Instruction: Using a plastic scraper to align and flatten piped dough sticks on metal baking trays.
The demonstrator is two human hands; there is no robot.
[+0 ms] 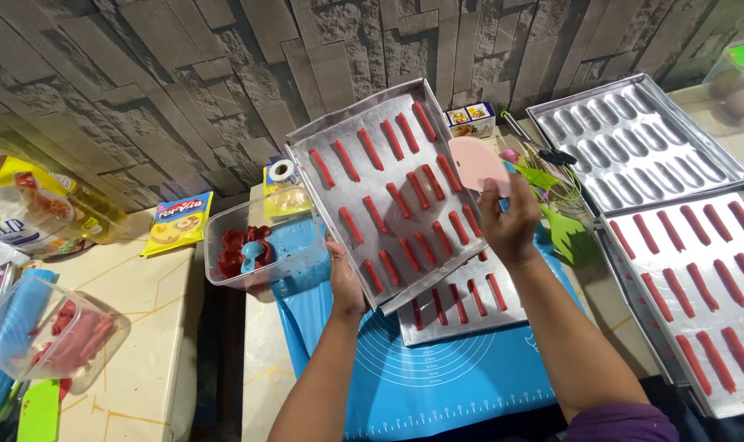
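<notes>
head view: a metal tray (pixel 388 188) of red dough sticks is held tilted above the blue mat (pixel 437 385), gripped at its lower edge by the left hand (pixel 345 282). a pink scraper (pixel 477 164) is closed in the right hand (pixel 511 225) at the tray's right edge. the step seems to be loosening or checking sticks; a steady tilt is called for next. four trays are counted: one raised, one under it, two at the right, the far one unfilled. about nineteen sticks are counted on the raised tray.
</notes>
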